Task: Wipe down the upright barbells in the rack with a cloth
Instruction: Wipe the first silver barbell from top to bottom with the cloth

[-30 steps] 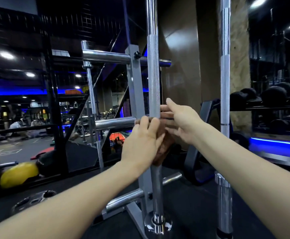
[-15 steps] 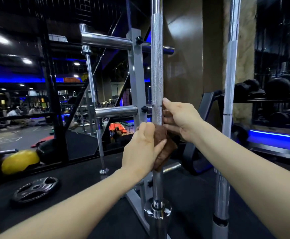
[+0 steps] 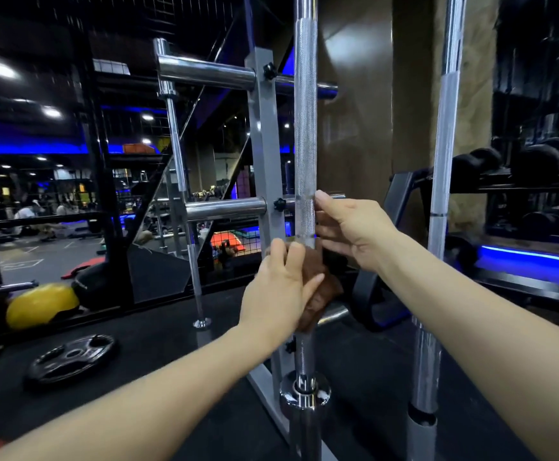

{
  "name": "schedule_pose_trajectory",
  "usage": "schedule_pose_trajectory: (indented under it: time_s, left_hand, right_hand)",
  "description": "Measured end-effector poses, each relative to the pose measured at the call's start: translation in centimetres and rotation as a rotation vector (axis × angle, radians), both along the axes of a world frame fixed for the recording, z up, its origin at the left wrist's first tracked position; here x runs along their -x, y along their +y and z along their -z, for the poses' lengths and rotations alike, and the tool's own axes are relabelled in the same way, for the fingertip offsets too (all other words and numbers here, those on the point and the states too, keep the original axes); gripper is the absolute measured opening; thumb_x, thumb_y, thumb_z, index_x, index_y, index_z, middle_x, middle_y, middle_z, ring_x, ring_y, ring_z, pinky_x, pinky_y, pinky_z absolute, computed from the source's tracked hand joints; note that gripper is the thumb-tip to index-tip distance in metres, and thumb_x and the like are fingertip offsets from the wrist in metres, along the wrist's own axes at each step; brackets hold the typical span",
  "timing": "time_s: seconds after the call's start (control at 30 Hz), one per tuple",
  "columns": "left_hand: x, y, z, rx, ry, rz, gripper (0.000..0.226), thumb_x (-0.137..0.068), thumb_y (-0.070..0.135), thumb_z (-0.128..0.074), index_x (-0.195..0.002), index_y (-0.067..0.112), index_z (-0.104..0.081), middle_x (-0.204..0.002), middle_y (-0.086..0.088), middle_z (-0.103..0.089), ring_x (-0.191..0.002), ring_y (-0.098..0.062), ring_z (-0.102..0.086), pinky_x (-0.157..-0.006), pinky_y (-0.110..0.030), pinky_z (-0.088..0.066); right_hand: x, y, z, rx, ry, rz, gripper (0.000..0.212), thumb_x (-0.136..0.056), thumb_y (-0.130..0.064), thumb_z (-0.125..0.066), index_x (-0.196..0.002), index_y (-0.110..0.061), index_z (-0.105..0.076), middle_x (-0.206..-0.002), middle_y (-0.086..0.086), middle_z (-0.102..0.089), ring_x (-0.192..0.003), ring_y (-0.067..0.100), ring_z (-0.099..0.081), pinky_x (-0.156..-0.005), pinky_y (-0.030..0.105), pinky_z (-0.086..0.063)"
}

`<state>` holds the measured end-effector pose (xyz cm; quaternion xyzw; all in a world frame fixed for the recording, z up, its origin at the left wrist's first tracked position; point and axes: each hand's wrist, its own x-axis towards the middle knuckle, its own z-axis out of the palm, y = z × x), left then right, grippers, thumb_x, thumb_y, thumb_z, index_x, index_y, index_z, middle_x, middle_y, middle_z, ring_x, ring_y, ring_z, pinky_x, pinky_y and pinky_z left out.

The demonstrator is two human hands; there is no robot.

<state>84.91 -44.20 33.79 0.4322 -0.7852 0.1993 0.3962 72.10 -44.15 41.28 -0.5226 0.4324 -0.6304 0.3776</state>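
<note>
The setting is a commercial gym. Indicators: upright knurled chrome barbells (image 3: 305,128) standing in a grey steel storage rack with chrome pegs (image 3: 266,168), a black round weight plate (image 3: 71,359) on dark rubber flooring (image 3: 158,331) at near left, and black dumbbells (image 3: 537,159) shelved at far right.

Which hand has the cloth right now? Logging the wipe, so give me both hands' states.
Left hand: grips the brown cloth wrapped round the middle barbell.
Right hand: open, straight fingers resting against the same barbell above the cloth.
</note>
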Motion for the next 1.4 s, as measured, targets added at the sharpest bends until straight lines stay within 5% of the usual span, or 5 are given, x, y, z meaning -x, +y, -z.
schedule_pose_trajectory:
  time_s: [0.23, 0.5, 1.0, 1.27, 1.4]
  left_hand:
    - [1.2, -0.6, -7.8, 0.093, 0.314, 0.124, 0.045, -0.091, 0.038, -0.055, -0.120, 0.008, -0.039, -0.119, -0.010, -0.038, -0.101, -0.029, -0.049, -0.071, -0.041, -0.043]
    - [0.1, 0.0, 4.6, -0.163, 0.201, 0.042, 0.047, -0.090, 0.047, -0.050, -0.121, 0.014, -0.036, -0.117, -0.003, -0.035, -0.103, -0.028, -0.051, -0.073, -0.042, -0.046]
    - [0.6, 0.8, 4.2, -0.083, 0.036, -0.102, 0.052, -0.084, 0.051, -0.037, -0.120, 0.013, -0.041, -0.118, -0.006, -0.038, -0.105, -0.025, -0.050, -0.058, -0.039, -0.046]
    - [1.5, 0.1, -2.1, 0.201, 0.136, -0.039, 0.044, -0.079, 0.040, -0.063, -0.106, 0.010, -0.046, -0.103, -0.011, -0.049, -0.088, -0.030, -0.052, -0.050, -0.039, -0.046]
    - [1.1, -0.5, 0.8, 0.261, 0.001, -0.016, 0.049, -0.069, 0.038, -0.069, -0.096, 0.012, -0.037, -0.098, -0.010, -0.044, -0.077, -0.030, -0.055, -0.038, -0.031, -0.041]
  right_hand:
    - [-0.1, 0.5, -0.7, -0.023, -0.103, 0.031, 0.028, -0.090, -0.042, -0.061, -0.095, -0.015, -0.066, -0.088, 0.003, -0.070, -0.080, 0.018, -0.066, -0.077, 0.035, -0.055]
    - [-0.6, 0.5, 4.0, -0.032, -0.026, -0.003, 0.017, -0.089, -0.034, -0.065, -0.078, -0.021, -0.068, -0.076, -0.003, -0.060, -0.074, 0.012, -0.053, -0.076, 0.030, -0.051]
    - [-0.5, 0.2, 4.3, -0.090, -0.064, 0.015, 0.025, -0.088, -0.038, -0.065, -0.077, -0.016, -0.061, -0.073, 0.000, -0.061, -0.069, 0.014, -0.055, -0.052, 0.019, -0.049]
    - [0.0, -0.5, 1.5, 0.050, -0.087, -0.056, 0.024, -0.092, -0.032, -0.062, -0.083, -0.009, -0.065, -0.074, 0.008, -0.061, -0.049, 0.012, -0.057, -0.042, 0.018, -0.043]
    - [0.0, -1.6, 0.9, 0.066, 0.060, -0.033, 0.028, -0.090, -0.044, -0.061, -0.084, -0.018, -0.070, -0.100, 0.007, -0.068, -0.088, 0.019, -0.063, -0.065, 0.028, -0.051]
